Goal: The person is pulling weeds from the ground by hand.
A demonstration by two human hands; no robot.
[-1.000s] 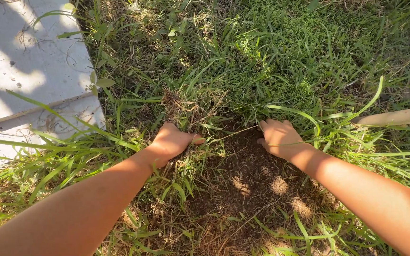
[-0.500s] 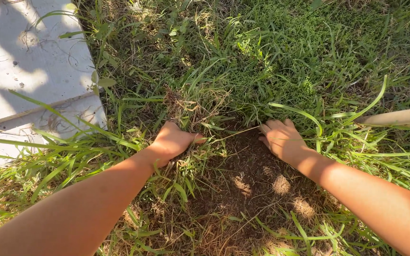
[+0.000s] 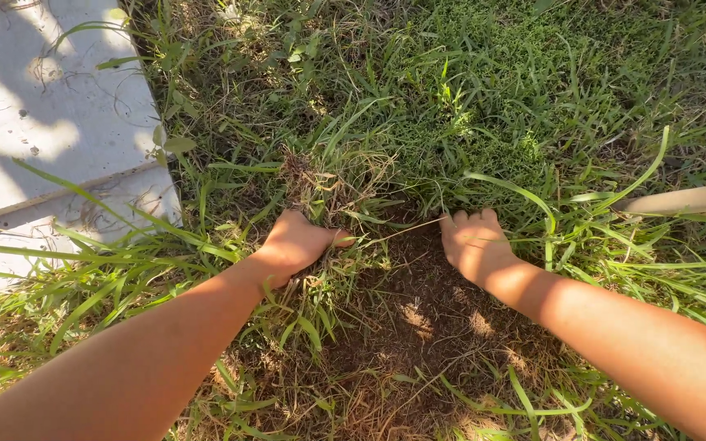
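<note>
My left hand [image 3: 300, 242] is closed around a clump of dry grass [image 3: 332, 184] at the edge of a bare patch of dark soil [image 3: 418, 327]. My right hand [image 3: 474, 243] lies at the far side of the same patch, its fingers curled into the green grass [image 3: 484, 131] at the patch's rim. Both forearms reach in from the bottom corners. What the right hand's fingers enclose is hidden by the grass.
A pale concrete slab [image 3: 51, 139] with a seam runs along the left. A light wooden handle [image 3: 684, 199] lies in the grass at the right edge. Long green blades [image 3: 83, 261] stand beside the slab, and thick lawn fills the far side.
My right hand has shifted slightly down and towards me along the patch's edge. My left hand keeps its hold on the dry clump.
</note>
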